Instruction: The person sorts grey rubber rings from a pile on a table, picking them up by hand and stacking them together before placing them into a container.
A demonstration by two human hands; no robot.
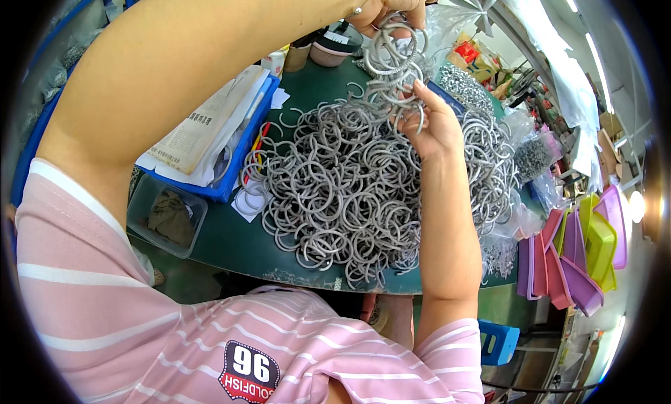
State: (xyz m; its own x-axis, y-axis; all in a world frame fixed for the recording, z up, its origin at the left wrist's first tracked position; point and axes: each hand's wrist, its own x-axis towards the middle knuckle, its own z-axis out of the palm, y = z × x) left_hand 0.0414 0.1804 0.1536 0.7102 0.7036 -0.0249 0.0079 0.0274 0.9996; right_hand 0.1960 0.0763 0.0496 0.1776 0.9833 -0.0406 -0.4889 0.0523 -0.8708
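Observation:
Far out over the table, my left hand (395,4) is closed on the top of a dangling bunch of grey metal rings (393,54), each with a gap in it. Below it, my right hand (435,121) has its fingers around the bunch's lower end. The rings between the two hands are tangled together. Under them spreads a large heap of the same open rings (342,173) on the green table (224,243). Some of the heap is hidden behind my right forearm.
To the left stand a blue tray with papers (227,180) and a clear tub holding brown cloth (168,219). A pink-and-black bowl (335,46) sits at the back. Small metal parts (465,86) lie beyond the heap. Colourful plastic bins (576,250) hang at right.

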